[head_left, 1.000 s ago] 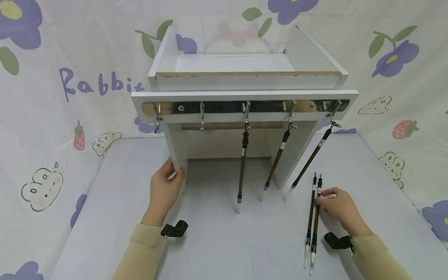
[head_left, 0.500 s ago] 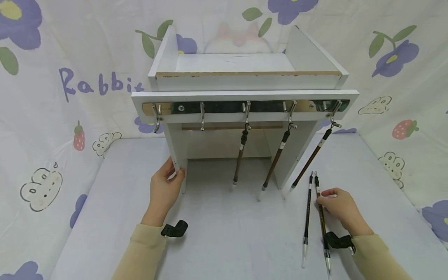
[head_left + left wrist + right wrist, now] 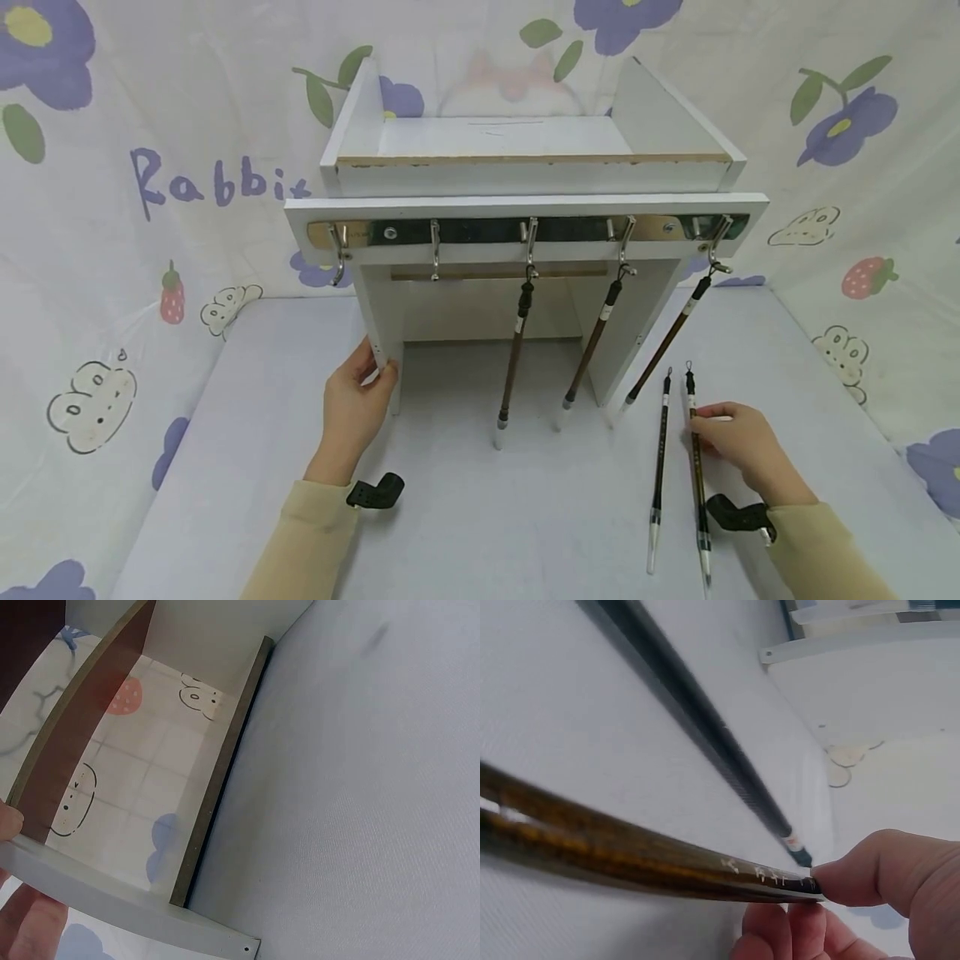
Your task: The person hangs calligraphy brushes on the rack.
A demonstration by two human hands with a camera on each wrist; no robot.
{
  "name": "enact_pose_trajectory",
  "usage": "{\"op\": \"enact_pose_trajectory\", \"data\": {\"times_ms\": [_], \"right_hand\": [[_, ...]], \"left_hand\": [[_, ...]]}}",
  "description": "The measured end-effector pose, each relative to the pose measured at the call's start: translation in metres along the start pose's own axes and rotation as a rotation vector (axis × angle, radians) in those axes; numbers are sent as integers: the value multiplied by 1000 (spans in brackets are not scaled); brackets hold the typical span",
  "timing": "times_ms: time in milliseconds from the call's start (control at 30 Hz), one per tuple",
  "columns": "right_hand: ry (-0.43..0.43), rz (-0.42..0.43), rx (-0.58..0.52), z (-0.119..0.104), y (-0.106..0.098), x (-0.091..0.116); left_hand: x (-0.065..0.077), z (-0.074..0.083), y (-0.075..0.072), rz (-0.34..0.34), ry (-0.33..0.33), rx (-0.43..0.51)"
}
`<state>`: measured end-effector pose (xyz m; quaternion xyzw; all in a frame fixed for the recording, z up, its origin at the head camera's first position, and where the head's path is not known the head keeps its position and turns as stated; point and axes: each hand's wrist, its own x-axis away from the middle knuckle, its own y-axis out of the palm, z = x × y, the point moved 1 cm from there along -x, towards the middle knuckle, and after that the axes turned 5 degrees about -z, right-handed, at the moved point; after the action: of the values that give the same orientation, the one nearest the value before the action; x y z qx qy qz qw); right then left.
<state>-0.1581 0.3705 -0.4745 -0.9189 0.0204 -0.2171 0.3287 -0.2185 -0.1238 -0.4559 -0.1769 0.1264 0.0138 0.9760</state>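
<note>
My left hand [image 3: 361, 408] grips the front edge of the left side panel of a white shelf unit [image 3: 525, 181], thumb in front and fingers behind. In the right wrist view, my right thumb and fingers [image 3: 855, 889] pinch a brown calligraphy brush [image 3: 652, 859] near its loop end; its clear-capped tip points toward me. A second, darker brush [image 3: 660, 467] lies on the table just left of it. Three more brushes hang by their loops from the hook rail [image 3: 480, 231]: one at the middle hook [image 3: 515, 358], one right of it [image 3: 594, 346], one at the far right [image 3: 669, 342].
Two hooks at the left of the rail, such as the outermost hook [image 3: 338, 254], carry nothing. The shelf stands on a white-covered table [image 3: 480, 533] before a printed cloth backdrop [image 3: 187, 100]. A crossboard [image 3: 221, 772] runs low across the shelf's back.
The brush in my right hand has come away from the one beside it, shifting right, and my right hand has moved slightly right. The middle hanging brush swings. My left hand stays put.
</note>
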Motion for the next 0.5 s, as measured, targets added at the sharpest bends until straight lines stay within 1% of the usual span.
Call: {"op": "enact_pose_trajectory", "data": {"times_ms": [133,300,400,500], "right_hand": [[-12,3,-54,-3,-5,3],[-62,29,-88,-12,-12,8],[-91,59,-85,-19,-16,13],[-129,113,-86,-27,-20,18]], "left_hand": [[0,0,0,-1,2,1],[1,0,0,-3,-1,-5],[1,1,0,-5,-3,-10],[1,2,0,-5,-3,-10]]}}
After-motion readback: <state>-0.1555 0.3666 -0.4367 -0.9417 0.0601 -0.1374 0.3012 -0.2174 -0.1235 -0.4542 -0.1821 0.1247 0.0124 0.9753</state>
